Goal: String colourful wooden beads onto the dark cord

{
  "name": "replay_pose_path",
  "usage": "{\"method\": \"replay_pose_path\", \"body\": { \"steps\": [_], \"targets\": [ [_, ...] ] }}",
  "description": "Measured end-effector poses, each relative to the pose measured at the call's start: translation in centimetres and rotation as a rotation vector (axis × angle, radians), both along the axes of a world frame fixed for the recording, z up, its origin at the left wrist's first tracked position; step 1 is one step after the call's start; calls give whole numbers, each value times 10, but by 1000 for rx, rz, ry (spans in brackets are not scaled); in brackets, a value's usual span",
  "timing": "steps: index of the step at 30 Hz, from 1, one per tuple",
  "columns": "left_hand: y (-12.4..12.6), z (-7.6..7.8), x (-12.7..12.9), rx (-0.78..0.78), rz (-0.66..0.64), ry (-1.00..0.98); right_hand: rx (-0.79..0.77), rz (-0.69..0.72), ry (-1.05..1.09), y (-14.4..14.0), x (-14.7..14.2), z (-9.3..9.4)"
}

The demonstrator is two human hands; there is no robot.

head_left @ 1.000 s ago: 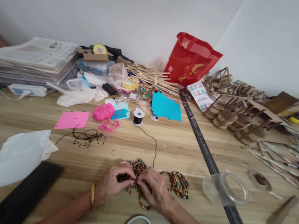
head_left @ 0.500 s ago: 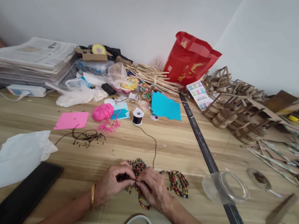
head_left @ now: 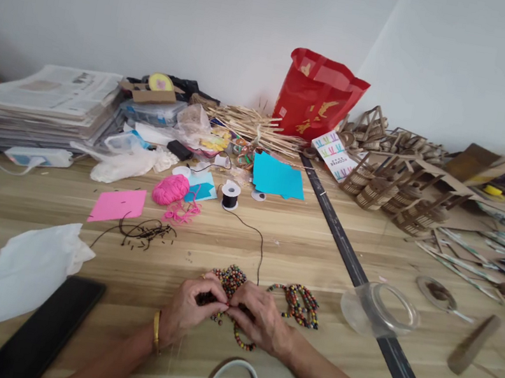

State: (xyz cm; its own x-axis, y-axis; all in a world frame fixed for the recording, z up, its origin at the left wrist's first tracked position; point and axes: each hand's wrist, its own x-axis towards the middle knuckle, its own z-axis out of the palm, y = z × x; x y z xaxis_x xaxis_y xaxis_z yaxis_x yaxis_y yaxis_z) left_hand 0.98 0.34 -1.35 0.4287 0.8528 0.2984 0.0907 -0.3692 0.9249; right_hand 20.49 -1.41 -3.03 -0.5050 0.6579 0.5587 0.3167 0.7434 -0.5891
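Wooden beads (head_left: 231, 279) on a black cord lay just behind both hands, as in the earlier views. The left hand (head_left: 186, 313) and right hand (head_left: 261, 324) stayed pinched together, apparently on the strand; only the camera had shifted, so the work had not visibly advanced.

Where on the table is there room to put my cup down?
Bare wood lies between the pink paper and the white bag, and between the black thread spool and the dark strip. It is crowded along the wall and around the hands with the beads.
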Motion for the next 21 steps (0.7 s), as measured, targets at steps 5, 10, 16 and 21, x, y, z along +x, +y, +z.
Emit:
{"method": "replay_pose_path", "body": {
  "steps": [5, 10, 16, 21],
  "targets": [
    [0, 5, 0, 30, -26, 24, 21, 7, -28, 0, 0, 3],
    [1, 10, 1, 94, -60, 44, 40, 3, -56, -2, -1, 12],
    [0, 16, 2, 126, -75, 63, 51, 63, 0, -4, 0, 22],
    [0, 16, 0, 133, -91, 61, -49, 8, 37, -3, 2, 21]
  ]
}}
